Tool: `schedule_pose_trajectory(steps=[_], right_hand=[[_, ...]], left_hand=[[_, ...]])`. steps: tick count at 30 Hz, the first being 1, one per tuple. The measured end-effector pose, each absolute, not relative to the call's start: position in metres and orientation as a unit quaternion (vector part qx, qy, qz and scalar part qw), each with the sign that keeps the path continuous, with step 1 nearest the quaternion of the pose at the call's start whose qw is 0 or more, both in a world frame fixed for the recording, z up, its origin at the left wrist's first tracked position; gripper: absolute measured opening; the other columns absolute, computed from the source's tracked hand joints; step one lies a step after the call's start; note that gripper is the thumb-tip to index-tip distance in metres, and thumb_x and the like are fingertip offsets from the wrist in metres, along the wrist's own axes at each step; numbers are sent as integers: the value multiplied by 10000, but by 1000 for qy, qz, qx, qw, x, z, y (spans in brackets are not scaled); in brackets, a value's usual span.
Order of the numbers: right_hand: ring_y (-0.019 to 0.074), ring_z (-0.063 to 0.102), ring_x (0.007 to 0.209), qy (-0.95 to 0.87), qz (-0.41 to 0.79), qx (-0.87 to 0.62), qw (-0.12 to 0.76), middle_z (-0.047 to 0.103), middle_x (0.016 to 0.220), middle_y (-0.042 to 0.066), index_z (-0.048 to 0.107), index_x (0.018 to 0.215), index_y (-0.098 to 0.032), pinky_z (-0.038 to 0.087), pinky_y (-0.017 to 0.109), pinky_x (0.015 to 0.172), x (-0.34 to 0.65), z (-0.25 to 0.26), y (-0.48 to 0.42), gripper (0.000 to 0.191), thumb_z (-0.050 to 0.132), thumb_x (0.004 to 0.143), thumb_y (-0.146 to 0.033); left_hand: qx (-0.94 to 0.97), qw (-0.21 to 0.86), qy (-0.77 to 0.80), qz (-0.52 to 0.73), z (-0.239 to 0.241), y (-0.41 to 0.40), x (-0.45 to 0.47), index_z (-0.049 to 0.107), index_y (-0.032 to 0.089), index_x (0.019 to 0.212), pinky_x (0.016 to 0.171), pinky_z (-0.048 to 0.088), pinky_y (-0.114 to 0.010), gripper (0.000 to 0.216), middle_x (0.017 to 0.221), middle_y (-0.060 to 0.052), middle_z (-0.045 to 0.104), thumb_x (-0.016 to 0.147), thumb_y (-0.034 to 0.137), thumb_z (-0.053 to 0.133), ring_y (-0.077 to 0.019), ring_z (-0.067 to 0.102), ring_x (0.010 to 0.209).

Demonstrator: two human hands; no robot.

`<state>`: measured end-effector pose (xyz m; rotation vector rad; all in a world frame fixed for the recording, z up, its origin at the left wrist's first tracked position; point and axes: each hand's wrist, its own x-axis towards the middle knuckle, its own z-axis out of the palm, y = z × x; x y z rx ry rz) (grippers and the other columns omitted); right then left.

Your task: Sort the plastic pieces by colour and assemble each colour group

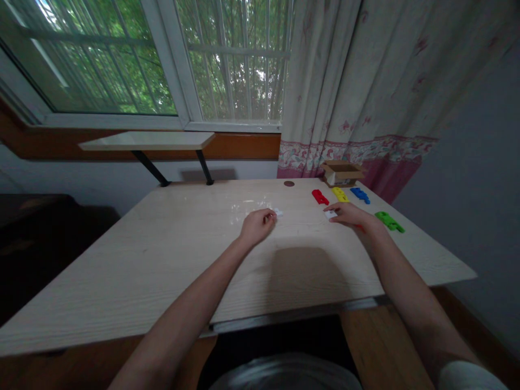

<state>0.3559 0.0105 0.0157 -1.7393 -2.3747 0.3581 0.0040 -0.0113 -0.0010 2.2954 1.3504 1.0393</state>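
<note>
My left hand (257, 226) is closed near the middle of the table, thumb and fingers pinched at a small white piece (278, 212). To its right, my right hand (348, 213) grips another small white piece (330, 215) between thumb and fingers, low over the tabletop. The exact kind of both white pieces is too small to make out. Just beyond the right hand lie a red plastic piece (320, 197), a yellow one (340, 194) and a blue one (359, 195). A green plastic piece (389, 221) rests right of my wrist. Something red (360, 228) shows partly beneath that wrist.
An open cardboard box (343, 174) stands at the table's back right, beside the curtain (325, 108). A brown round disc (288, 183) lies near the back edge. At back left, a raised shelf (150, 141) stands on black legs. The pale wooden table (162, 260) has its front edge near my body.
</note>
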Motion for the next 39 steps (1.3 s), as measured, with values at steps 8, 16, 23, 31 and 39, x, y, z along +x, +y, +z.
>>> schedule_pose_trajectory(steps=[8, 16, 23, 31, 39], right_hand=[[208, 628, 914, -797, 125, -585, 87, 692, 1008, 56, 643, 1124, -213, 476, 314, 816, 354, 17, 9, 411, 650, 716, -260], [244, 584, 1066, -813, 118, -557, 124, 637, 1164, 91, 657, 1092, -194, 430, 359, 945, 353, 22, 5, 428, 687, 672, -276], [237, 570, 1058, -851, 80, -481, 196, 642, 1125, 102, 646, 1082, -186, 418, 375, 941, 286, 27, -1, 337, 613, 776, -326], [256, 452, 1202, -884, 71, -419, 195, 507, 1301, 157, 439, 1328, -164, 358, 436, 988, 194, -7, -4, 481, 505, 858, -245], [215, 519, 1061, -856, 100, -440, 252, 599, 1081, 111, 590, 1121, -180, 389, 387, 934, 185, -12, -9, 297, 472, 849, -156]], left_hand=[[792, 147, 474, 356, 0, -11, 3, 688, 191, 854, 543, 339, -231, 210, 727, -29, 675, 801, 293, 512, -126, 533, 589], [783, 151, 480, 365, -1, -8, 2, 684, 192, 837, 550, 348, -231, 199, 712, -26, 671, 791, 284, 514, -129, 540, 594], [762, 140, 503, 383, -4, -3, -3, 682, 186, 834, 562, 362, -235, 200, 707, -31, 670, 789, 283, 512, -134, 548, 603], [709, 152, 546, 419, -8, 5, -9, 688, 173, 842, 604, 404, -237, 213, 730, -41, 681, 786, 276, 510, -139, 564, 628], [692, 177, 541, 444, -12, 9, -10, 687, 170, 816, 634, 435, -242, 190, 740, -40, 684, 760, 257, 528, -141, 581, 655]])
